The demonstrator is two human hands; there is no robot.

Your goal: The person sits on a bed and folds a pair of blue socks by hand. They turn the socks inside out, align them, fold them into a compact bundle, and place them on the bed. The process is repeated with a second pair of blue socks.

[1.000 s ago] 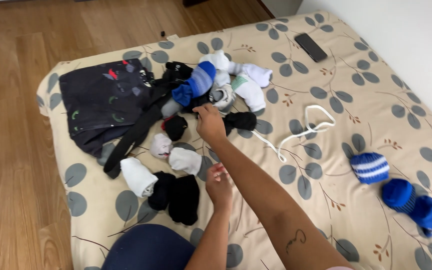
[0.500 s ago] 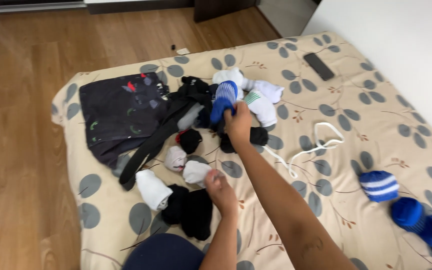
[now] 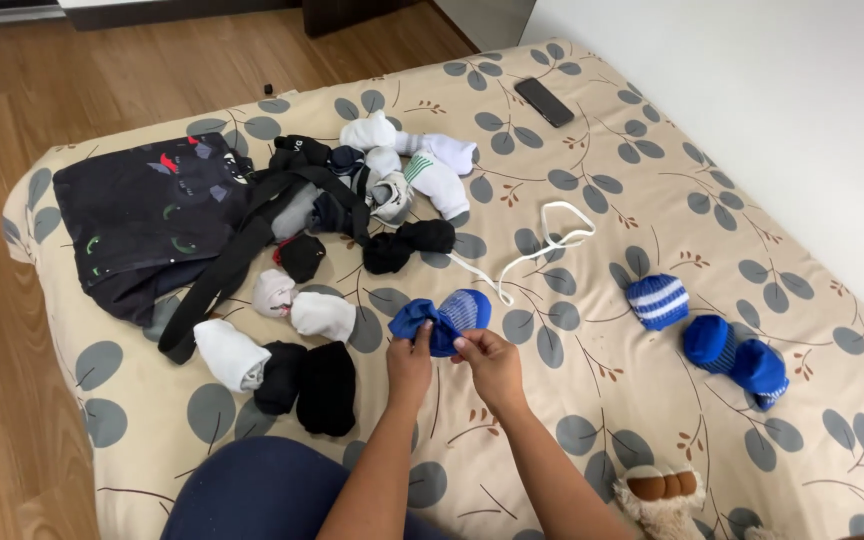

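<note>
Blue knit: a blue sock [image 3: 442, 320] with a paler ribbed, striped end, bunched soft between both hands, just above the fingertips.
Left hand: the left hand [image 3: 409, 362] pinches the sock's darker crumpled end, fingers closed on the fabric.
Right hand: the right hand [image 3: 492, 365] grips the striped end, thumb and fingers closed on it.
Surface under hands: a beige bedspread [image 3: 652, 200] printed with grey-blue leaves, smooth cotton look, lightly wrinkled.
Left of the hands: rolled white socks [image 3: 324, 315] and flat black socks [image 3: 327, 385], near the left hand.
Beyond the hands: a loose heap of socks [image 3: 392, 175], white, grey and black, partly over a dark fabric tote bag [image 3: 147, 215] with long black straps.
Right of the hands: three blue balled socks [image 3: 722, 345], one white-striped, well apart.
Beyond the right hand: a white cord [image 3: 552, 235], looped; farther off, a flat dark phone [image 3: 544, 102].
Near edge: a fuzzy plush toy [image 3: 657, 495], cream and brown.
</note>
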